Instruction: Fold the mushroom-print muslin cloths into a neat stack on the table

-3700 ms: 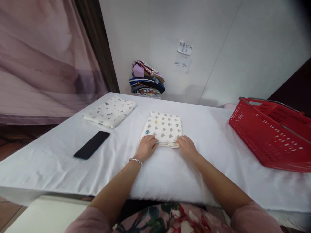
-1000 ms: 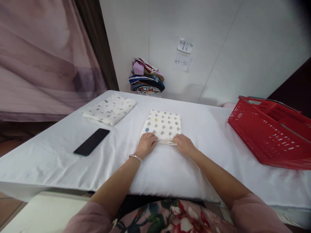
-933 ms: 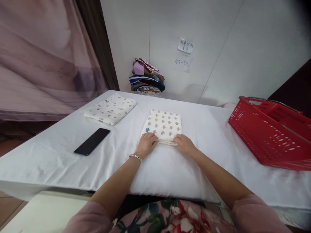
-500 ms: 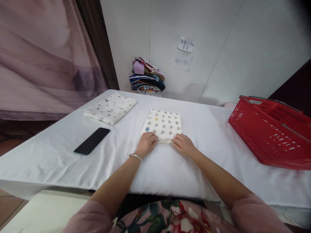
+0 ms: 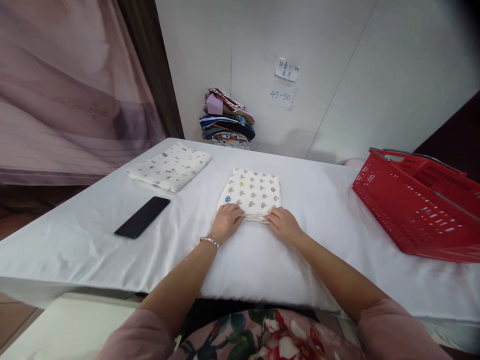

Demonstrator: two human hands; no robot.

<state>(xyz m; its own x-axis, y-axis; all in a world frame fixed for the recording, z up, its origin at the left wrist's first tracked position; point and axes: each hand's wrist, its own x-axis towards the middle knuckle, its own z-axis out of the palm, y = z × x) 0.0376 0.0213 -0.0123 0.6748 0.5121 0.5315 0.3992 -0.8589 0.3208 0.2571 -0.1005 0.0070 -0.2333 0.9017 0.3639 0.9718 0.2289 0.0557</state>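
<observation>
A folded white cloth with small grey and coloured prints (image 5: pixel 252 192) lies in the middle of the white-covered table (image 5: pixel 262 260). My left hand (image 5: pixel 226 223) grips its near left corner with curled fingers; a bracelet sits on that wrist. At the near right corner, my right hand (image 5: pixel 284 223) pinches the cloth's edge the same way. Both hands rest on the table against the cloth's near edge.
A second folded printed cloth (image 5: pixel 170 165) lies at the far left. A black phone (image 5: pixel 142 223) lies left of my hands. A red plastic basket (image 5: pixel 420 197) stands at the right. A pile of folded clothes (image 5: pixel 227 119) sits against the white wall.
Both hands stay at the cloth's near edge. The right hand has crept slightly left along the edge. The view has shifted a little.
</observation>
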